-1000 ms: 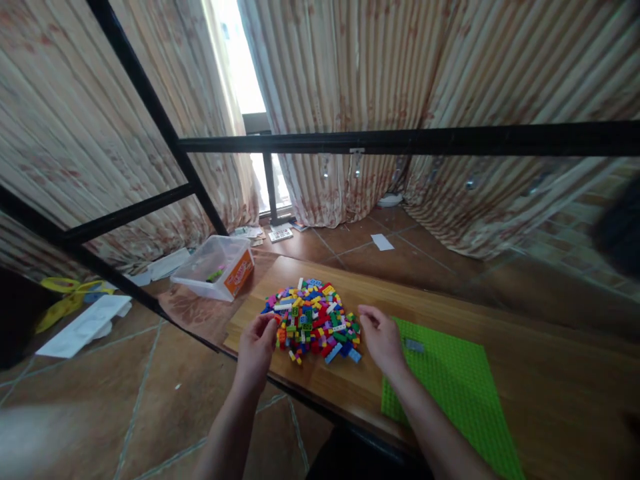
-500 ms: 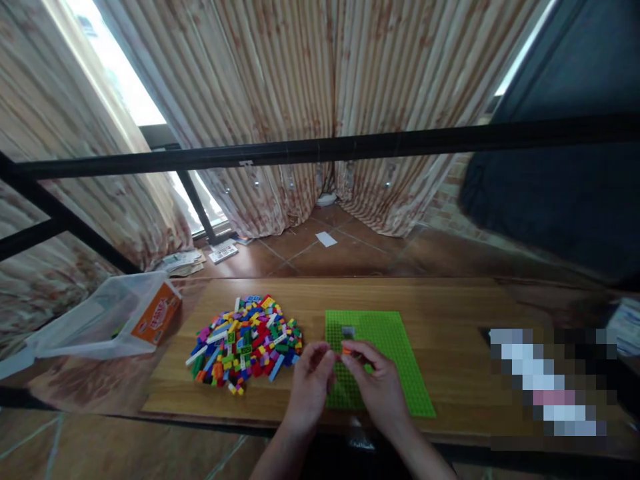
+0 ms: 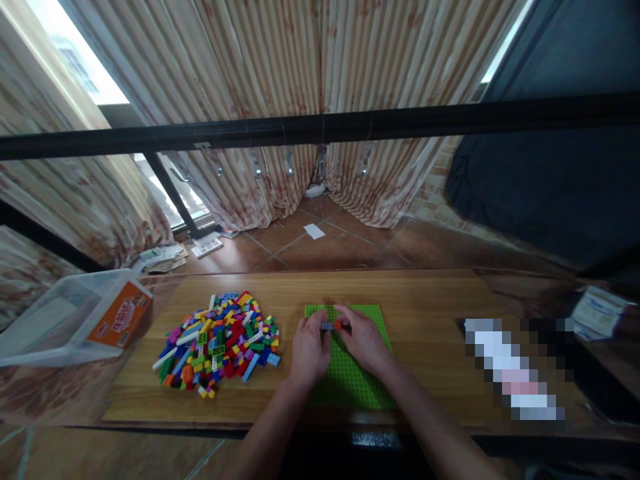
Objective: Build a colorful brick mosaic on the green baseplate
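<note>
A green studded baseplate (image 3: 353, 387) lies on the wooden tabletop in front of me. A small grey brick (image 3: 327, 326) shows on its far part, between my two hands. My right hand (image 3: 364, 339) is closed in a pinch on a small orange brick (image 3: 338, 325), just right of the grey one. My left hand (image 3: 311, 347) is over the plate's left edge, its fingers curled together next to the grey brick. What those fingers hold, if anything, is hidden. Left of the plate, a pile of mixed coloured bricks (image 3: 225, 340) is spread on the wood.
At the far left stands a clear plastic bin (image 3: 55, 333) with an orange label. A blurred-out patch (image 3: 510, 370) covers something at the table's right. A black rail (image 3: 280, 130) crosses beyond the table, with curtains (image 3: 260, 60) behind it.
Both hands have moved forward over the baseplate, up to the grey brick, the right one carrying the orange brick. The view has turned slightly right.
</note>
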`<state>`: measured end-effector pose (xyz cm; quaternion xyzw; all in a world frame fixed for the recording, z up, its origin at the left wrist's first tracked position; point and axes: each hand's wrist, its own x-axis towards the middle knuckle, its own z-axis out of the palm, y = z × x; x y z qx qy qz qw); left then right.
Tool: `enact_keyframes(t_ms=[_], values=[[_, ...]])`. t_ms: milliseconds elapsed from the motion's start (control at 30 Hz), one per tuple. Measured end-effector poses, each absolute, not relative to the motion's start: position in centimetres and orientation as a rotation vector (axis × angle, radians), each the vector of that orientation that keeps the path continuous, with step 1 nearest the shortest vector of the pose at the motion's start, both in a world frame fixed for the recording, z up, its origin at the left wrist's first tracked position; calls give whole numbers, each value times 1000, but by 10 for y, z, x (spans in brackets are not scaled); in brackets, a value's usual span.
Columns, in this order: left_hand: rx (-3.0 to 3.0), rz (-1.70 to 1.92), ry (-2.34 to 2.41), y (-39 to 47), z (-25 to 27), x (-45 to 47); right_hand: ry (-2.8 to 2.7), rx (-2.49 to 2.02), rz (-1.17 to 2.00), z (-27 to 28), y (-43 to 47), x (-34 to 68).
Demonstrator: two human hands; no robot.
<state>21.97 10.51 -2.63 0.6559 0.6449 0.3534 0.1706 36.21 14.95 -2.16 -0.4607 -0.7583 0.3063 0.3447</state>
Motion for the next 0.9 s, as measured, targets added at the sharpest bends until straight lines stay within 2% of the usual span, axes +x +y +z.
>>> enact_keyframes(t_ms=[267,567,900], values=[[1958,1034,1834,102,-33,220,-1660,-1215,1007,-29,144,367],[2099,881,1800,94,-27,218,-1676,-1200,1029,-32,144,366],[2284,642,1830,82,-46,220,-1716,-1203,981,-33,144,366]])
